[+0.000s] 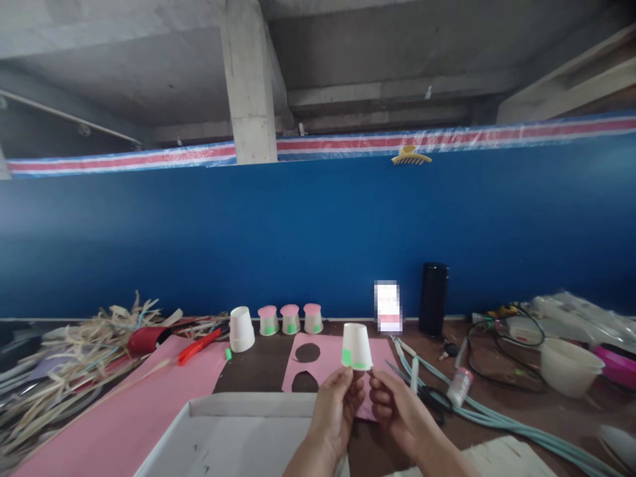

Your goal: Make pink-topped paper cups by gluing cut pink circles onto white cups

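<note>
Above both hands' fingers [354, 379], inverted cup [356, 346]

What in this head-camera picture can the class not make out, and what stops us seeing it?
- The pixelated item by the blue wall: blurred out.
- Rim of the paper cup: hidden by the fingers of the left hand and right hand.
- White tray: cut off by the bottom edge.
- Label on the small bottle: too small to read.
</note>
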Tool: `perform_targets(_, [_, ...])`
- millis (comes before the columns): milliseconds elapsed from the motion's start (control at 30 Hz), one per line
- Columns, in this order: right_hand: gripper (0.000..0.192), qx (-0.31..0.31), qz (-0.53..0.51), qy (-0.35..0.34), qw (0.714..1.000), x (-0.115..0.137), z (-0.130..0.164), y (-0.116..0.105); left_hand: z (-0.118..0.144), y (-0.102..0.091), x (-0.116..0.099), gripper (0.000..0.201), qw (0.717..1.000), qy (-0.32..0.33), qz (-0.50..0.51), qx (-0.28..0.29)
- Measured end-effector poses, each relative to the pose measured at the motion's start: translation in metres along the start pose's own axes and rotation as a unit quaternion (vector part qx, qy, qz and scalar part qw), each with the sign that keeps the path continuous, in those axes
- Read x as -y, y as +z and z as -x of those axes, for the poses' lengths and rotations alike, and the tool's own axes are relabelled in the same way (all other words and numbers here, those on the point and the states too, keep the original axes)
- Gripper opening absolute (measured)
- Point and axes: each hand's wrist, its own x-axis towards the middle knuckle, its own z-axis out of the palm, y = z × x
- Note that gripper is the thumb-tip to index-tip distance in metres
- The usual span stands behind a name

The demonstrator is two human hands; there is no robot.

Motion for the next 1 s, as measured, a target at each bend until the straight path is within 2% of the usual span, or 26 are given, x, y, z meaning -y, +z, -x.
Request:
perform_targets(267, [0.021,-0.011,0.023,-0.006,1.000,0.001,-0.003,-0.003,0.000,-0.002,-0.003,0.014,0.999,-0.043,-0.024,-0.023])
perform_targets(533, [0.022,-0.024,0.027,0.006,0.999,0.003,-0.002,-0.001,0.001,-0.001,-0.004,0.012,0.999,-0.045,-0.030,-0.007])
perform_targets(1000, [0.015,0.010,-0.063,0.073,0.995,0.008,0.000,0.001,0.009,0.009,0.001,0.018,1.000,-0.029,-0.005,0.000])
